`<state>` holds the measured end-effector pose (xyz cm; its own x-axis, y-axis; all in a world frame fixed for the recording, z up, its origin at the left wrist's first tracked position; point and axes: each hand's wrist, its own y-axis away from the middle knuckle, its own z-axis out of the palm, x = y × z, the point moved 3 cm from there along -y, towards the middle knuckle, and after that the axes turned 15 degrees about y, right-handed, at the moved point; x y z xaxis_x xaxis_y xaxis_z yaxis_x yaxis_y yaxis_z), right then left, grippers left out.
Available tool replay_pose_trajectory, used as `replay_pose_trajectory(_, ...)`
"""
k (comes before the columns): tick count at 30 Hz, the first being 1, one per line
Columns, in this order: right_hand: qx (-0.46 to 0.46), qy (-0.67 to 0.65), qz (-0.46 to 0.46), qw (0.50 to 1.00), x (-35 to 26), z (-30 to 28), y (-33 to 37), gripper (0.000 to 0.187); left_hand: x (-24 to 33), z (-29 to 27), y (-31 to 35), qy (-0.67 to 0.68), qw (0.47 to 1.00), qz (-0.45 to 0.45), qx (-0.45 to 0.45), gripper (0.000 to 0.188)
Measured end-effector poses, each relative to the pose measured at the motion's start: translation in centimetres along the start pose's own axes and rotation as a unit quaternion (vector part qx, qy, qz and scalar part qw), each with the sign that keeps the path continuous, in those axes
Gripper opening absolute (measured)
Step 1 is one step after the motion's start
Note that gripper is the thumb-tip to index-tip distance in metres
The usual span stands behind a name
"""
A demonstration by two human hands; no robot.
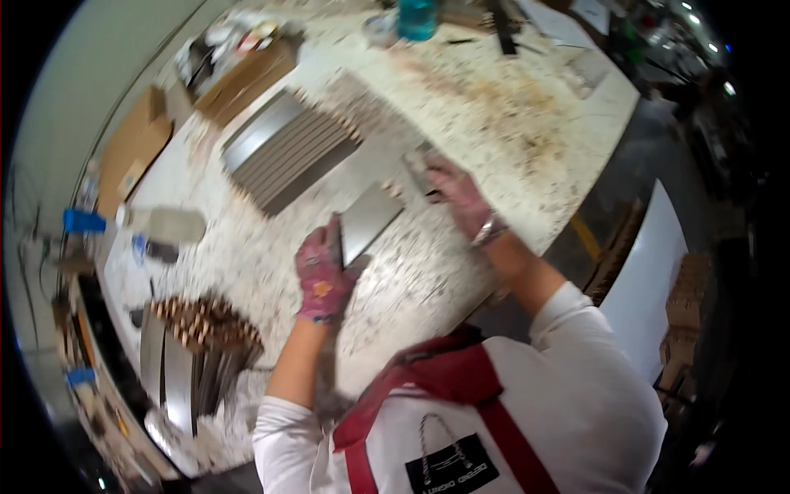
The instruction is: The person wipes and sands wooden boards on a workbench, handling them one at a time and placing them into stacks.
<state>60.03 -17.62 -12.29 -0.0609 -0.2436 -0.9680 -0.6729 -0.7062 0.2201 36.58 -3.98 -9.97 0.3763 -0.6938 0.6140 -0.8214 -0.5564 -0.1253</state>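
My left hand (pixel 319 276), in a pink flowered glove, grips the near left end of a flat grey panel (pixel 370 221). Small wooden pegs or tabs show at the panel's far end. Held in my right hand (pixel 459 196), also gloved in pink, is a flat grey hand tool (pixel 418 171), blurred, its exact kind unclear. That tool is above the table just beyond the panel, apart from it. Farther left, several similar grey panels (pixel 288 152) lie side by side in a row, with wooden ends along two sides.
The speckled white worktable (pixel 436 272) carries a bundle of grey panels with wooden ends (pixel 202 350) at near left. A translucent bottle (pixel 177 224) lies at left. Cardboard boxes (pixel 247 82) and a blue-liquid container (pixel 416 20) stand farther back. A white sheet (pixel 646 288) leans at right.
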Motion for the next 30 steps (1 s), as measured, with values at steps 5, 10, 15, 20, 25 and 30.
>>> replay_pose_trajectory(5,-0.074,0.124,-0.085,0.986,-1.5,2.1,1.0,0.047,1.8,0.7,2.8,-0.028,0.998,0.004,0.047,0.084)
replay_pose_trajectory(10,-0.049,0.349,-0.158,0.923,-3.2,4.5,0.4,0.042,1.7,0.8,2.7,-0.027,0.999,-0.004,0.047,0.082)
replay_pose_trajectory(15,-0.07,0.432,-0.17,0.883,-3.3,3.0,2.3,0.046,2.1,0.8,2.6,-0.022,0.999,-0.031,0.027,0.081)
replay_pose_trajectory(20,-0.165,0.359,-0.02,0.918,-6.0,-1.2,5.8,0.046,2.5,0.5,2.5,-0.036,0.998,0.005,0.045,0.078)
replay_pose_trajectory(25,-0.139,0.35,-0.293,0.879,-8.1,2.6,3.5,0.038,4.6,4.5,1.2,-0.009,0.993,0.092,0.068,0.073)
replay_pose_trajectory(30,-0.377,0.414,-0.44,0.702,-9.1,13.3,5.6,0.031,3.9,6.0,0.8,0.178,0.984,-0.012,-0.02,0.063)
